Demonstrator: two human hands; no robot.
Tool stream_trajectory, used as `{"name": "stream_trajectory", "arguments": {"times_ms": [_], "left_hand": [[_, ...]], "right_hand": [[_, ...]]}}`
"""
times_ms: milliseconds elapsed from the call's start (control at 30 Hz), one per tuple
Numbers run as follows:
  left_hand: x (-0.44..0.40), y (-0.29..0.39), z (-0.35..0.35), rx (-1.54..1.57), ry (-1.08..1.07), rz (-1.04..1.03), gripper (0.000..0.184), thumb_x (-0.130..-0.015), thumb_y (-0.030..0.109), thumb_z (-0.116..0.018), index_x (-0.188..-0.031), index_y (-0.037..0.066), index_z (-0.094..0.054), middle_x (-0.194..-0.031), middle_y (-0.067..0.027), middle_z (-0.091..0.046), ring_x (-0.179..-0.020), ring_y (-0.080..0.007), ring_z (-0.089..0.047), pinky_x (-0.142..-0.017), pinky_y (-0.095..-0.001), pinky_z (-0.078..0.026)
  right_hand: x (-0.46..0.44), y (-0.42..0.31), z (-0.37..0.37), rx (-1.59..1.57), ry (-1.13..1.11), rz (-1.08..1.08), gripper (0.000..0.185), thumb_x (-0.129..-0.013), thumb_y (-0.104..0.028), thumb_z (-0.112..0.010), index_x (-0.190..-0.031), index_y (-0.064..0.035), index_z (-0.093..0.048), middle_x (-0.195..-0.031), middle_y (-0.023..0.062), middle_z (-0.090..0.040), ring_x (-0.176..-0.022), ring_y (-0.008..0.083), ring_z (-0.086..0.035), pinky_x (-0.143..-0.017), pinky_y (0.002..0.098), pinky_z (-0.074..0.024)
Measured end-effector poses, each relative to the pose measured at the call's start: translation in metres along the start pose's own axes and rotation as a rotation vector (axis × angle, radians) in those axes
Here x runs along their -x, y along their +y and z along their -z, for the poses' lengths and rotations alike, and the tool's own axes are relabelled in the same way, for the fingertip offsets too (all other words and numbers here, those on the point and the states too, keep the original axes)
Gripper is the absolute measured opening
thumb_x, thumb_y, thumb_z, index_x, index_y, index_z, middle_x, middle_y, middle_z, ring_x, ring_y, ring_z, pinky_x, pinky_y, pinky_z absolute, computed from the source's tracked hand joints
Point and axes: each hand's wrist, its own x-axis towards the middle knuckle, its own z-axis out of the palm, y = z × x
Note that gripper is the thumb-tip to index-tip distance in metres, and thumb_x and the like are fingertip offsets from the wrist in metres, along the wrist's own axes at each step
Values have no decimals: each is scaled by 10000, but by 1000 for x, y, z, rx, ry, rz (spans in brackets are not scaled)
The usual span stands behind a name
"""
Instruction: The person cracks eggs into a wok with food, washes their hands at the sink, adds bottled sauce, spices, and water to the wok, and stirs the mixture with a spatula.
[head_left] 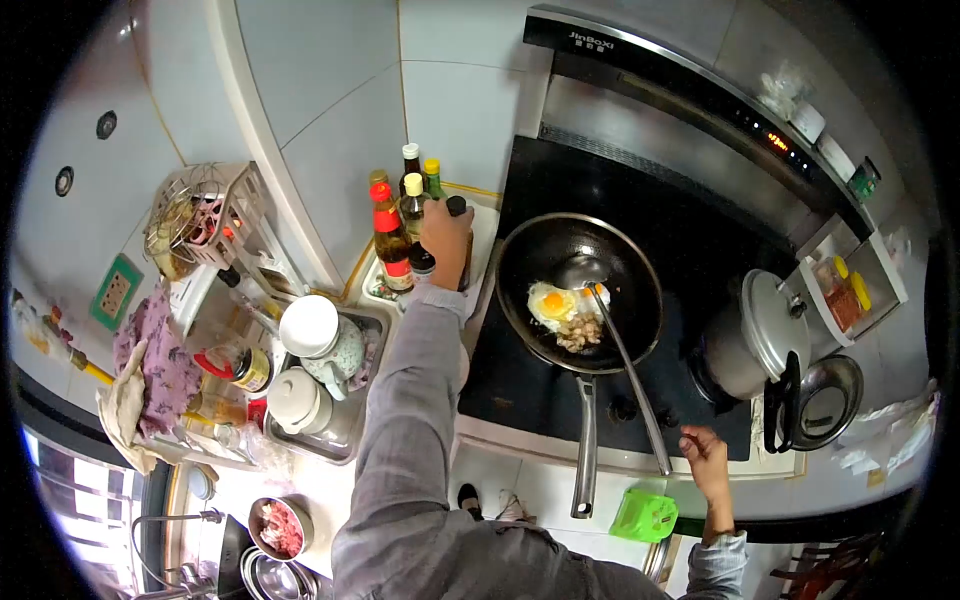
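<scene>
Dark-capped bottle (457, 206), just left of the frying pan (520, 300), beside other bottles (392, 240). Left hand (447, 240) apparently closed around it, fingers partly hidden from view; right hand (707, 465) to the pan's lower right, fingers loosely bent, seemingly empty. Probably light, stiff, smooth, slippery if oily, breakable if glass; best gripped round the body, below the cap.

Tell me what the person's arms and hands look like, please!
The left sleeve is long, grey and creased. The right sleeve is grey too, but looks paler. The left hand and right hand are bare, with no gloves.
</scene>
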Motion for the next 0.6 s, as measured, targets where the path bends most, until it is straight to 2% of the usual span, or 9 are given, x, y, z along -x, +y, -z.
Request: {"name": "stream_trajectory", "arguments": {"times_ms": [133,200,233,267,367,433,467,533,600], "left_hand": [[8,11,25,266,136,-121,257,-610,232,-720,-705,52,-563,-761,-95,-533,-684,-305,-567,-592,-387,-454],[7,42,68,370,249,-223,223,-622,198,-704,-666,47,-546,-713,-97,-528,-650,-298,-558,-578,-376,-444],[8,59,95,414,243,-233,196,-616,156,-699,-641,43,-541,-688,-96,-529,-620,-287,-548,-573,-358,-443],[13,73,118,480,296,-324,210,-601,141,-710,-636,35,-532,-681,-90,-523,-599,-278,-534,-567,-346,-439],[40,112,190,463,303,-449,176,-621,69,-727,-667,-9,-576,-689,-74,-549,-610,-187,-525,-577,-281,-426],[65,129,235,407,291,-491,182,-607,100,-709,-651,3,-561,-681,-83,-543,-590,-222,-528,-554,-313,-428],[80,133,254,375,286,-502,186,-601,115,-700,-644,10,-553,-677,-87,-540,-580,-239,-530,-543,-329,-429],[116,134,288,378,219,-441,176,-610,122,-695,-651,7,-568,-664,-88,-531,-561,-224,-521,-531,-316,-419],[156,131,320,355,123,-303,174,-616,128,-693,-653,7,-574,-657,-85,-527,-559,-224,-518,-525,-312,-414]], "right_hand": [[-2,-29,3,151,48,266,181,-771,-34,-585,-935,42,-601,-818,114,-595,-718,162,-569,-634,258,-456],[-9,-48,7,184,73,422,166,-774,-36,-600,-918,46,-599,-844,120,-590,-741,166,-570,-645,256,-456],[-6,-85,8,155,25,416,167,-772,-41,-591,-919,38,-595,-855,132,-594,-722,190,-577,-638,262,-456],[-10,-100,6,159,50,525,171,-759,-43,-584,-913,26,-609,-861,154,-599,-733,270,-591,-650,312,-467],[-14,-167,-2,61,5,874,108,-755,-6,-591,-857,27,-601,-844,151,-589,-738,280,-587,-648,312,-471],[-16,-205,-14,-8,-13,1136,100,-747,-7,-610,-840,26,-595,-838,141,-586,-715,267,-586,-622,303,-475],[-14,-224,-22,-67,-28,1241,134,-749,-14,-616,-877,17,-589,-854,138,-584,-700,261,-584,-612,309,-476],[4,-254,-44,-174,-182,1144,265,-767,-76,-611,-1023,-36,-550,-930,136,-563,-725,283,-582,-634,331,-475],[17,-273,-73,-191,-219,1307,332,-797,-211,-584,-1097,-84,-523,-908,134,-547,-801,287,-565,-675,357,-454]]}}
